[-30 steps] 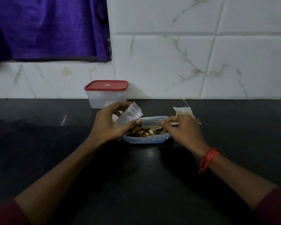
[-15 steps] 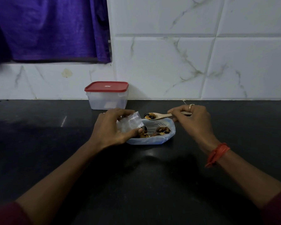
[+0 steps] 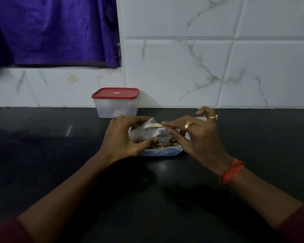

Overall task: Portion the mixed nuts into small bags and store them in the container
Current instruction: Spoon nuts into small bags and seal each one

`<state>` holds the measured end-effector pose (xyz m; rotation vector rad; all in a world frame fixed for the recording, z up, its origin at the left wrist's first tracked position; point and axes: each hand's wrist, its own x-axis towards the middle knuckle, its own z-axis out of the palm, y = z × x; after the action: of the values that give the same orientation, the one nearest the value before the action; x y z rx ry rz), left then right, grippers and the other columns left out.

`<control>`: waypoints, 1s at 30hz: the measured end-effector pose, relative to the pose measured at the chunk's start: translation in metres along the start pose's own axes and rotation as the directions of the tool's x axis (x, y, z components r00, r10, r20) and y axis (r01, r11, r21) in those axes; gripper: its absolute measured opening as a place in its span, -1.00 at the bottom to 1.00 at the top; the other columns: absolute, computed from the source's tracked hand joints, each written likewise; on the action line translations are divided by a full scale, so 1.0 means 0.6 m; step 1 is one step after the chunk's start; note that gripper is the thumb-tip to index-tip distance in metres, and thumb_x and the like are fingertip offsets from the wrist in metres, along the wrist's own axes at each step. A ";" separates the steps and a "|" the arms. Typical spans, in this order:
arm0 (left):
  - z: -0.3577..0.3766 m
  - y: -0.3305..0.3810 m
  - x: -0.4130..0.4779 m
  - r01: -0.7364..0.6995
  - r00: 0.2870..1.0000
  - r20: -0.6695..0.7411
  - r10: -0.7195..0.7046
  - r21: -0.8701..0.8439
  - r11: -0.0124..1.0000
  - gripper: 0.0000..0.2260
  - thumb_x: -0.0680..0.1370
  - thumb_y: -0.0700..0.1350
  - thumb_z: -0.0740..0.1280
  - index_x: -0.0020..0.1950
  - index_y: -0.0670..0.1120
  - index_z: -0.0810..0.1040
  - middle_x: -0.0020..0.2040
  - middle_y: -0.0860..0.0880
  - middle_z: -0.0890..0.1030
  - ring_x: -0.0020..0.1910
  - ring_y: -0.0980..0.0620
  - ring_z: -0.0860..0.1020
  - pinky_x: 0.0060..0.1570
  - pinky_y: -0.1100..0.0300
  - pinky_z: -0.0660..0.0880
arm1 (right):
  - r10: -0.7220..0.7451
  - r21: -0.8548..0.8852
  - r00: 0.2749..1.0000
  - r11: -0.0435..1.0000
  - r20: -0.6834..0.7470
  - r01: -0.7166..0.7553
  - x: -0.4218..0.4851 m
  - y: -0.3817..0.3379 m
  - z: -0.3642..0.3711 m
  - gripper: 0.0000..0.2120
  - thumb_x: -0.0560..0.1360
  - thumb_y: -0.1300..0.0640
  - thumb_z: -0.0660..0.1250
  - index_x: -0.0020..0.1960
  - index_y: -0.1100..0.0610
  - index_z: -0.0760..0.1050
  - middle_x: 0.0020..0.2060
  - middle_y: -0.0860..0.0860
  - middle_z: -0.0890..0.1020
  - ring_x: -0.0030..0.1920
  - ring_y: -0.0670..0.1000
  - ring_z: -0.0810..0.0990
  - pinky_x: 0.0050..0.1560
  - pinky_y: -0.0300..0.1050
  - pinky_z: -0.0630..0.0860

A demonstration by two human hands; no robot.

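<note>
The small bag hangs over the dish of nuts, gripped by the left hand. The right hand pinches a spoon at its mouth. Best to tip slowly, with the mouth wide, above the dish. The lidded container stands behind.

Dim indoor light catches the pale tiled wall while the black surface swallows detail, bar two faint glints. Soft shadows darken its near half. Wide-angle distortion bends tile lines toward the edges; focus is sharp.

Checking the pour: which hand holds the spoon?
The right hand, the one with rings, pinches the spoon; the left hand holds the small bag.
</note>
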<state>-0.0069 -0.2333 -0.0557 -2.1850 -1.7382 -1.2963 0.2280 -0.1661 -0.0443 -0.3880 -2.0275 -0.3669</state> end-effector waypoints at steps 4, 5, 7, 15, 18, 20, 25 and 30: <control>-0.002 -0.001 0.000 0.012 1.000 -0.002 -0.012 -0.023 1.000 -0.43 0.36 0.37 0.39 0.30 0.17 0.54 0.08 0.17 0.63 0.03 0.19 0.52 0.06 -0.04 0.51 | 0.151 0.085 0.988 0.985 -0.029 -0.148 0.001 0.004 -0.005 -0.83 0.51 0.05 0.45 0.10 -0.02 0.68 -0.25 -0.19 0.67 -0.22 -0.26 0.58 0.12 0.04 0.30; -0.002 -0.001 -0.001 0.030 0.999 -0.016 -0.030 -0.048 0.998 -0.44 0.35 0.36 0.39 0.29 0.17 0.54 0.08 0.17 0.63 0.03 0.19 0.53 0.05 0.04 0.51 | 0.207 0.108 0.978 0.974 -0.041 -0.201 0.003 0.005 -0.005 -0.84 0.49 0.06 0.46 0.07 -0.03 0.69 -0.28 -0.20 0.67 -0.23 -0.31 0.55 0.08 0.02 0.31; -0.002 0.000 0.000 0.082 0.995 -0.052 -0.088 -0.112 0.990 -0.43 0.34 0.36 0.39 0.26 0.13 0.57 0.08 0.17 0.63 0.04 0.20 0.54 -0.01 0.29 0.44 | 0.346 0.163 0.936 0.929 -0.062 -0.333 0.005 0.007 -0.006 -0.86 0.47 0.02 0.44 0.02 -0.07 0.69 -0.30 -0.19 0.68 -0.19 -0.34 0.51 0.01 0.02 0.37; -0.015 -0.019 0.013 0.208 0.918 -0.256 -0.304 -0.343 0.916 -0.55 0.42 0.18 0.50 0.22 -0.02 0.60 0.06 0.09 0.67 0.04 0.17 0.62 0.03 0.21 0.58 | 0.378 0.040 0.923 0.924 0.069 -0.381 -0.005 0.019 0.001 -0.86 0.41 0.01 0.38 -0.07 -0.13 0.68 -0.46 -0.19 0.58 -0.30 -0.18 0.49 0.02 -0.07 0.27; -0.014 -0.012 0.010 0.174 0.936 -0.244 -0.252 -0.302 0.937 -0.57 0.42 0.15 0.49 0.23 0.03 0.58 0.05 0.16 0.64 0.03 0.25 0.59 -0.09 0.48 0.48 | 0.239 0.037 0.961 0.969 0.143 -0.246 -0.013 0.014 0.010 -0.81 0.43 0.06 0.40 0.01 -0.07 0.70 -0.33 -0.19 0.63 -0.31 -0.19 0.51 0.06 0.01 0.30; -0.011 -0.007 0.008 0.169 0.944 -0.224 -0.241 -0.295 0.940 -0.58 0.42 0.15 0.50 0.22 0.05 0.57 0.04 0.16 0.64 0.01 0.24 0.59 -0.13 0.49 0.46 | 0.113 0.060 0.976 0.990 0.187 -0.126 -0.016 0.016 0.015 -0.78 0.49 0.07 0.36 0.10 -0.06 0.68 -0.18 -0.16 0.69 -0.21 -0.12 0.60 0.11 0.08 0.33; -0.009 -0.009 0.010 0.181 0.954 -0.185 -0.235 -0.268 0.946 -0.57 0.38 0.21 0.46 0.20 0.12 0.56 0.02 0.24 0.62 -0.01 0.27 0.57 -0.14 0.42 0.44 | -0.210 -0.063 0.917 0.967 0.340 0.245 -0.020 0.041 0.025 -0.72 0.56 0.10 0.26 0.18 -0.11 0.64 0.00 -0.14 0.71 -0.15 -0.03 0.65 0.18 0.08 0.27; -0.007 -0.015 0.009 0.190 0.958 -0.161 -0.237 -0.262 0.946 -0.53 0.40 0.21 0.49 0.24 0.06 0.58 0.06 0.18 0.63 0.03 0.23 0.59 -0.11 0.32 0.49 | -0.166 -0.123 0.943 0.970 0.289 0.208 -0.011 0.058 0.009 -0.78 0.51 0.03 0.30 0.03 -0.07 0.71 -0.12 -0.11 0.72 -0.23 -0.03 0.65 0.15 0.03 0.24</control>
<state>-0.0166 -0.2278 -0.0536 -1.9417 -1.8683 -1.7948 0.2412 -0.1334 -0.0496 -0.3554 -2.3269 -0.6164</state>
